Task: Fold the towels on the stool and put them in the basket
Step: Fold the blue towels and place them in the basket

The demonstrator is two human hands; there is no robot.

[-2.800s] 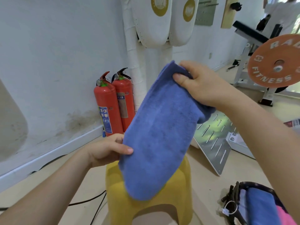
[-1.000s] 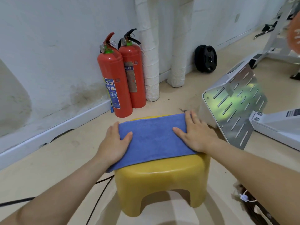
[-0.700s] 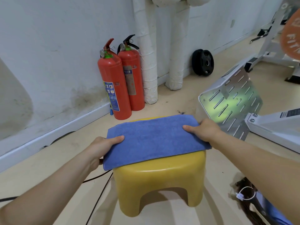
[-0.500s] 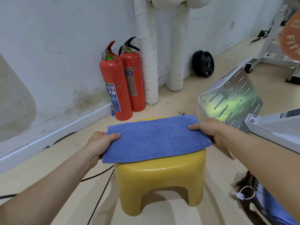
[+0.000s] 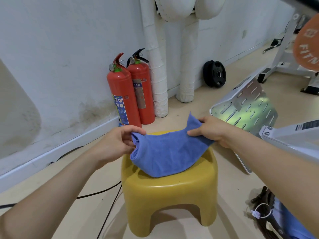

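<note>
A blue towel (image 5: pixel 169 156), folded into a strip, sags in the middle above the yellow plastic stool (image 5: pixel 170 195), its lowest fold resting on the seat. My left hand (image 5: pixel 119 144) pinches the towel's left end and my right hand (image 5: pixel 212 131) pinches its right end, both ends lifted off the stool. At the bottom right corner the dark woven basket (image 5: pixel 264 213) shows only its rim, with blue cloth inside, partly behind my right forearm.
Two red fire extinguishers (image 5: pixel 131 90) stand against the white wall behind the stool, beside wrapped white pipes (image 5: pixel 158 66). A slotted metal plate (image 5: pixel 245 109) of a gym machine leans at the right. A black cable (image 5: pixel 107 211) runs over the floor at the left.
The towel lay flat across the stool with my hands at its ends. Both hands have since lifted the ends and drawn them closer, so the middle sags onto the seat.
</note>
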